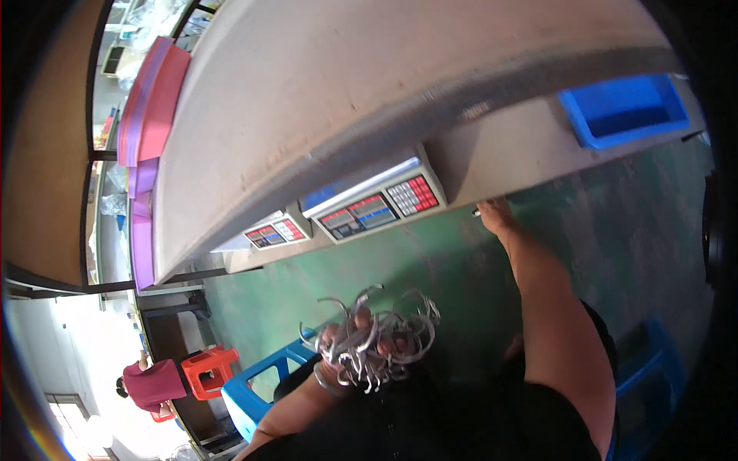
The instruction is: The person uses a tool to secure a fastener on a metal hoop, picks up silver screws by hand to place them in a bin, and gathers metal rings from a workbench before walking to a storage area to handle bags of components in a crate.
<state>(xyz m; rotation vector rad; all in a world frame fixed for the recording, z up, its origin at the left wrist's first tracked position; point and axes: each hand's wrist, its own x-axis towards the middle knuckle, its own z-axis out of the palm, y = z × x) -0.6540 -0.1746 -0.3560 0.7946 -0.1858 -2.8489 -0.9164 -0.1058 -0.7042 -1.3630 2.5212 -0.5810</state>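
Note:
My left hand (361,319) is held low in front of my body, its fingers curled around a tangled bunch of curved silvery hooks (373,347). Several fingertips show between the hooks; the palm is hidden under them. A pale band circles the left wrist. My right arm is stretched forward, and my right hand (494,214) is at the front edge of the lower shelf (507,146). Its fingers are drawn together around a small dark and white piece, too small to name. Left of that hand stands a counting scale (377,207) with red and white keys.
Above the shelf spans a worn tabletop (346,84). A blue bin (626,111) sits on the shelf at right, a second scale (277,230) at left. Pink and purple sheets (150,115) line the tabletop's left side. Blue stool (265,380), red stool (209,371) and another person (154,384) are at left.

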